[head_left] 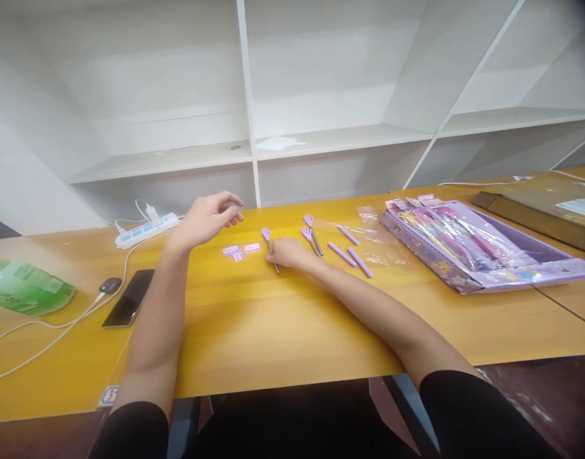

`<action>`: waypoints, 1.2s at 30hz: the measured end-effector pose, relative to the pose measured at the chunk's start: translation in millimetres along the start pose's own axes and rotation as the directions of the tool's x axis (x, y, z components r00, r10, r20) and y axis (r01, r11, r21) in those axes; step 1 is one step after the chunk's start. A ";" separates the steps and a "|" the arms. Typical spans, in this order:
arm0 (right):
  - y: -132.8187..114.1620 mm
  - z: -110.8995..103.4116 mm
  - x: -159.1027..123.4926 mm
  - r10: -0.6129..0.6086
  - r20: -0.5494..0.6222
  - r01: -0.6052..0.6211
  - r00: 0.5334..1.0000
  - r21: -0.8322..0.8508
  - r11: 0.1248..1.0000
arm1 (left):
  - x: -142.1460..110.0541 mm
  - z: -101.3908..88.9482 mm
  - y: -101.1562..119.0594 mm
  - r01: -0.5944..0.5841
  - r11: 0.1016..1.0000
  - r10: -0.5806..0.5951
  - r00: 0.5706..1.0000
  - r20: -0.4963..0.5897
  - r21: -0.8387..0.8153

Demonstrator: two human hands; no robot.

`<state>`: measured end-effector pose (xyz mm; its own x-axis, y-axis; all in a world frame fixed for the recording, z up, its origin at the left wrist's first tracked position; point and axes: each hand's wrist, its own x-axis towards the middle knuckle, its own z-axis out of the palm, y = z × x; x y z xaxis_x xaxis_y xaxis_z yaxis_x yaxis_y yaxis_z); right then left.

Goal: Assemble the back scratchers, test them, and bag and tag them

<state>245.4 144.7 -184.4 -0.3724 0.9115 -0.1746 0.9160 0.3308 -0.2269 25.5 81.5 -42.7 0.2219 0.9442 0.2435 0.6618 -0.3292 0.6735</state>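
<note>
My right hand is closed around the metal rod of a small back scratcher with a purple claw-shaped head. Raised above the table to the left, my left hand has loosely curled fingers with nothing in them. Between my hands lie several small pink and purple printed cards. Just right of my right hand are two more purple-headed back scratchers with metal rods. Further right, three loose purple tubes rest beside crumpled clear plastic bags.
A purple display box with bagged items stands on the right, near a brown cardboard box. On the left are a white power strip, a phone, cables and a green plastic pack. White shelving rises behind the table.
</note>
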 end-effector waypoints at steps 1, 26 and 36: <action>1.7 -5.2 -2.7 -0.005 -0.027 0.005 1.000 0.026 1.000 | 2.1 1.7 -2.0 0.013 1.000 -0.013 1.000 0.005 0.010; 129.0 -106.5 -37.3 0.320 -0.002 -0.313 0.948 -0.216 0.925 | -8.2 12.9 21.9 -0.139 0.974 0.082 0.951 -0.298 -0.177; 136.1 -83.3 -23.1 0.286 0.246 -0.249 0.926 -0.171 0.953 | -11.5 7.0 31.8 -0.360 0.791 0.156 0.901 -0.405 -0.496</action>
<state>391.0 189.0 -131.4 -0.1196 0.8787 -0.4621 0.9914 0.1304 -0.0088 48.9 60.2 -29.0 0.0127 0.7946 0.6070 0.0886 -0.6056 0.7908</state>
